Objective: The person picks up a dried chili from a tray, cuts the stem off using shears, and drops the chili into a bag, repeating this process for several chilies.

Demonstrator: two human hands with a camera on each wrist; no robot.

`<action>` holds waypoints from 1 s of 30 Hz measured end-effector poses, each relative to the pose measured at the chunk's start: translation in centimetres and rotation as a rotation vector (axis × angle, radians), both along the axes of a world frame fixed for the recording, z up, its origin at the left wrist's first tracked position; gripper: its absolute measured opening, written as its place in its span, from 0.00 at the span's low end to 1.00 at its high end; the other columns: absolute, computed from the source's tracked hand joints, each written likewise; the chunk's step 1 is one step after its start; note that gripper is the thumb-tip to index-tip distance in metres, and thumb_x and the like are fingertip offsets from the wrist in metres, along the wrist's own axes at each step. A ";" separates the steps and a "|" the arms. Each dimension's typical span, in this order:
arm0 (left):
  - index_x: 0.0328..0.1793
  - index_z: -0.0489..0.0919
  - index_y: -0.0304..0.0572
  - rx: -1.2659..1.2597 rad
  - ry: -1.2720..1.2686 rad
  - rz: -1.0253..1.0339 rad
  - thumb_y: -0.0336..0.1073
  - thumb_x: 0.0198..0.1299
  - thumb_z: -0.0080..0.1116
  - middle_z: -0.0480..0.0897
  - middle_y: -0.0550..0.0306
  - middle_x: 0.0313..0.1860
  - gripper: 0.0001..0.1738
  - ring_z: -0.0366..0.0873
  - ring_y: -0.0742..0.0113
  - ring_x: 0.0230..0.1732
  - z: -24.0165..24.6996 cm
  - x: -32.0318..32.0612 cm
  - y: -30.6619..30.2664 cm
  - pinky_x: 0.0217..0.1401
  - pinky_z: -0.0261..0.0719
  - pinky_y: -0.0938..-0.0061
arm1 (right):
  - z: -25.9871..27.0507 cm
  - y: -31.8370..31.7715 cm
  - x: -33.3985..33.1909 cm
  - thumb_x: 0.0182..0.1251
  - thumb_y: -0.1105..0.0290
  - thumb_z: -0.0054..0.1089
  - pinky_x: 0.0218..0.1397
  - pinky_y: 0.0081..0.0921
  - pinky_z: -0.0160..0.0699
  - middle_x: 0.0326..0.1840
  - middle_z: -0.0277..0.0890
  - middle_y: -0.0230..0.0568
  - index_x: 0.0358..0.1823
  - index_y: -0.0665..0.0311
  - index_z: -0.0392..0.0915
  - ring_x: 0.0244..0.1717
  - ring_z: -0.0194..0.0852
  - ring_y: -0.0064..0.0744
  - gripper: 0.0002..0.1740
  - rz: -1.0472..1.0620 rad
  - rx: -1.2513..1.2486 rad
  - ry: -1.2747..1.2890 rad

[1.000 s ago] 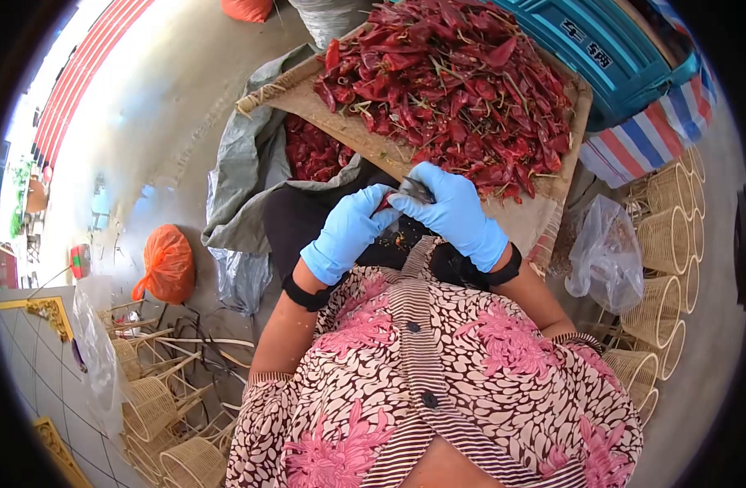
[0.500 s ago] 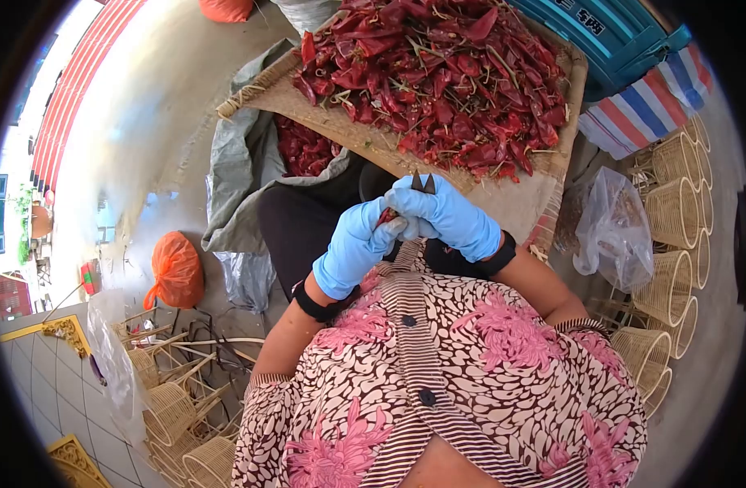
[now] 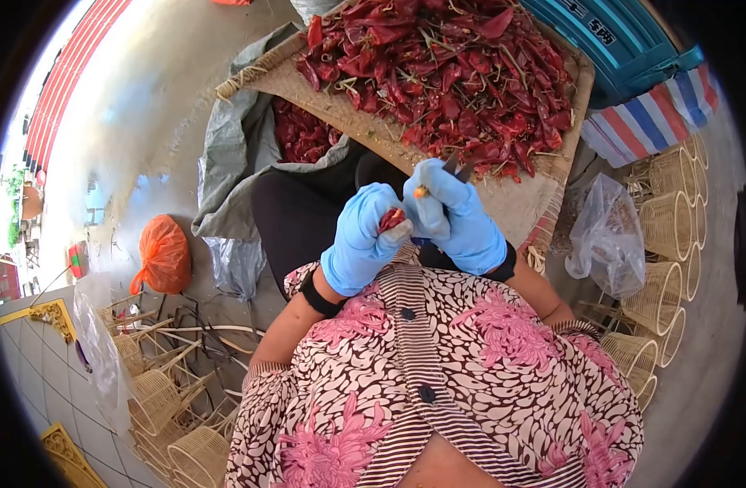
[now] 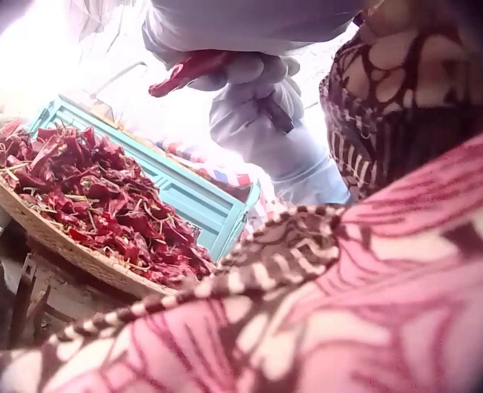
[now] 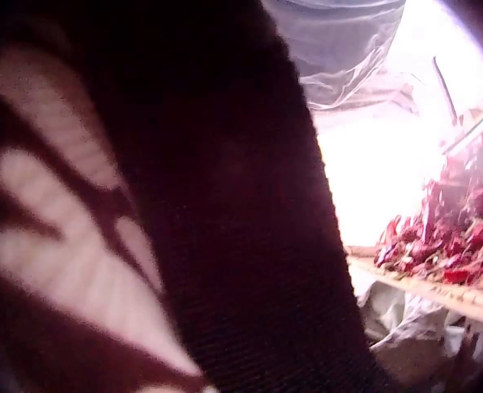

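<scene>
Both hands wear light blue gloves and are close together in front of the chest. My left hand (image 3: pixel 361 240) curls round a dried red chili pepper (image 3: pixel 392 219), whose cut-looking end faces the other hand; the pod's wrinkled red length (image 4: pixel 192 72) sticks out below the fingers in the left wrist view. In the fist of my right hand (image 3: pixel 462 220) is a pair of scissors (image 3: pixel 461 167), its two dark pointed blades projecting past the knuckles. A small orange-yellow bit (image 3: pixel 422 192) shows at the right fingertips. The scissors' handles are mostly hidden.
A woven tray (image 3: pixel 267 81) heaped with dried red chilies (image 3: pixel 446 81) lies ahead. Beside it a grey-green sack (image 3: pixel 235 187) holds more chilies. Around stand a teal vehicle bed (image 3: pixel 609 49), an orange bag (image 3: pixel 165 254), a clear plastic bag (image 3: pixel 607 236) and several wicker stools (image 3: pixel 664 224).
The hands were together and have moved slightly apart, the right shifting to the right with the scissors. The chili's end and the orange-yellow bit now show separately.
</scene>
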State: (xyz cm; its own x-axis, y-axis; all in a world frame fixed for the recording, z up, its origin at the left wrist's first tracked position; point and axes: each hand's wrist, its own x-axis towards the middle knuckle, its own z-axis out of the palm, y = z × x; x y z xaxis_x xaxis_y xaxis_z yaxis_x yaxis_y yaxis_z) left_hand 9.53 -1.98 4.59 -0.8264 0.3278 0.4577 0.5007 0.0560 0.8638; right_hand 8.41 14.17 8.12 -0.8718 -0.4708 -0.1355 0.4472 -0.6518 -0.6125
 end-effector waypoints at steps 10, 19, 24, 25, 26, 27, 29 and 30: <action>0.59 0.72 0.36 0.031 0.045 0.280 0.37 0.61 0.64 0.77 0.56 0.40 0.23 0.75 0.71 0.40 -1.0 -1.0 -1.5 0.48 0.73 0.77 | -1.4 1.3 -0.9 0.70 0.57 0.57 0.23 0.22 0.65 0.19 0.74 0.31 0.27 0.62 0.78 0.19 0.70 0.20 0.18 -0.120 1.037 0.471; 0.65 0.72 0.45 -0.821 0.217 0.795 0.34 0.46 0.72 0.79 0.51 0.48 0.36 0.74 0.52 0.52 -6.4 -12.0 -11.2 0.56 0.71 0.62 | -6.2 0.6 -1.0 0.59 0.55 0.62 0.37 0.42 0.76 0.30 0.81 0.42 0.38 0.55 0.78 0.35 0.81 0.47 0.13 0.274 1.815 0.716; 0.70 0.68 0.44 -0.782 0.225 0.694 0.32 0.45 0.71 0.76 0.42 0.58 0.42 0.72 0.46 0.59 -7.9 -12.4 -9.7 0.64 0.69 0.59 | -2.9 4.0 -1.4 0.58 0.58 0.61 0.41 0.42 0.77 0.33 0.82 0.44 0.39 0.57 0.77 0.39 0.81 0.49 0.13 0.033 1.867 0.675; 0.69 0.69 0.44 -0.724 0.244 0.616 0.31 0.46 0.70 0.77 0.44 0.58 0.40 0.72 0.46 0.59 -7.4 -11.7 -8.6 0.63 0.70 0.60 | -3.0 5.4 -1.9 0.58 0.58 0.62 0.41 0.38 0.78 0.36 0.83 0.41 0.42 0.55 0.78 0.40 0.82 0.46 0.14 -0.010 1.919 0.649; 0.67 0.71 0.43 -0.689 0.264 0.575 0.29 0.47 0.69 0.78 0.46 0.56 0.37 0.74 0.47 0.57 -6.9 -10.8 -7.2 0.61 0.71 0.61 | -3.3 7.1 -2.6 0.58 0.59 0.62 0.42 0.34 0.78 0.39 0.83 0.38 0.46 0.53 0.80 0.41 0.82 0.42 0.15 -0.056 1.970 0.624; 0.67 0.72 0.43 -0.623 0.243 0.532 0.29 0.48 0.68 0.79 0.46 0.54 0.35 0.75 0.48 0.55 -6.5 -10.0 -5.7 0.60 0.73 0.61 | -4.6 9.0 -3.5 0.58 0.60 0.62 0.43 0.34 0.78 0.41 0.84 0.37 0.49 0.51 0.80 0.42 0.82 0.42 0.16 -0.061 1.998 0.625; 0.65 0.74 0.43 -0.488 0.261 0.424 0.28 0.49 0.66 0.80 0.46 0.51 0.32 0.77 0.49 0.51 -6.4 -8.8 -3.1 0.56 0.75 0.63 | -5.5 11.0 -4.6 0.58 0.64 0.62 0.45 0.34 0.79 0.44 0.83 0.36 0.54 0.50 0.79 0.44 0.82 0.41 0.20 0.036 2.128 0.656; 0.64 0.75 0.43 -0.419 0.297 0.359 0.27 0.50 0.66 0.81 0.46 0.49 0.31 0.78 0.49 0.49 -6.5 -8.3 -2.0 0.54 0.76 0.63 | -5.6 11.3 -5.0 0.58 0.64 0.62 0.45 0.33 0.79 0.45 0.83 0.37 0.54 0.50 0.79 0.45 0.82 0.41 0.20 0.039 2.125 0.696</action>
